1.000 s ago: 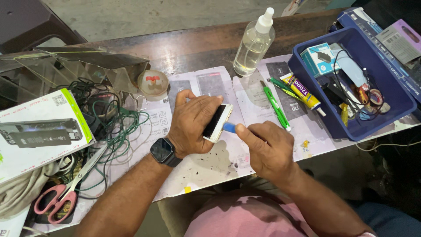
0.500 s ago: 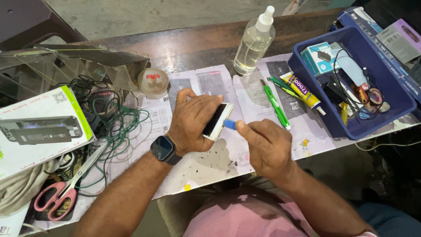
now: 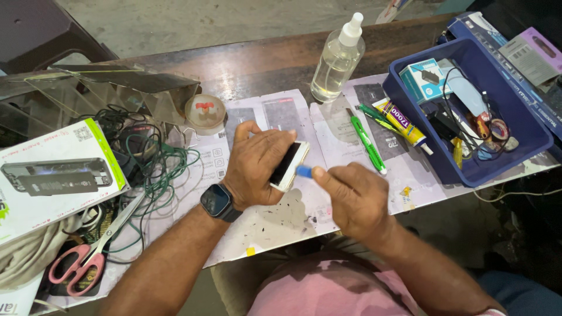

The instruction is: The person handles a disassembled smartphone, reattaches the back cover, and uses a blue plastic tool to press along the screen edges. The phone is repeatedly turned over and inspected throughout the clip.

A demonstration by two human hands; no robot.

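My right hand (image 3: 354,199) is near me, in the middle. It pinches a small blue tool (image 3: 304,171) tight between thumb and finger. The tip of the tool touches the edge of the phone (image 3: 290,164).

My left hand (image 3: 257,164) is just left of it. It is wrapped around the phone and holds it up on its side, over the paper sheets (image 3: 275,216). There is a dark watch (image 3: 218,201) on that wrist.

Near me on the left lie pink scissors (image 3: 79,263). A bit farther is a white box (image 3: 52,175) with a green edge. Next to it sits a pile of green and black wires (image 3: 155,161).

To the right of my hands lie a green pen (image 3: 367,142) and a yellow glue tube (image 3: 403,123) on the paper. Right of them is a blue bin (image 3: 515,126) full of small tools and a little blue box.

Farther off stands a clear spray bottle (image 3: 336,61) with a white top. Far left of it is a small round tub (image 3: 204,111), and a clear plastic stand (image 3: 105,93).
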